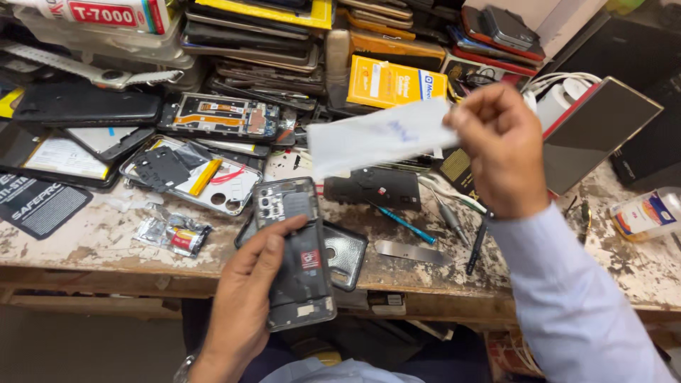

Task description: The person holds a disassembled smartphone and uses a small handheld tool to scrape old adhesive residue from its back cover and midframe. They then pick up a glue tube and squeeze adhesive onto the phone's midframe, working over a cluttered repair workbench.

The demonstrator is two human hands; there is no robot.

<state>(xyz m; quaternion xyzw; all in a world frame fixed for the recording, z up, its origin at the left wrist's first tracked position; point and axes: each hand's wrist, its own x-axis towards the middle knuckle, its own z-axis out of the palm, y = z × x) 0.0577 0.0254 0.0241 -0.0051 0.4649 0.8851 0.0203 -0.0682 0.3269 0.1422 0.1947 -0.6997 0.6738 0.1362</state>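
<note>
My left hand [245, 305] holds an opened phone [296, 255] with its back cover off, battery and dark inner parts showing, thumb lying across its left side. My right hand [500, 152] is raised above the bench and pinches the right end of a thin whitish translucent strip [376, 136], which stretches out to the left over the clutter. Under the phone a black phone case [345, 255] lies at the bench's front edge.
The worn bench [92, 241] carries opened phone frames [220, 117], a black part [372, 188], a teal screwdriver [403, 223], a metal pry blade [411, 252], a yellow box [394, 84] and stacked phones at the back. A tablet [603, 131] leans at right.
</note>
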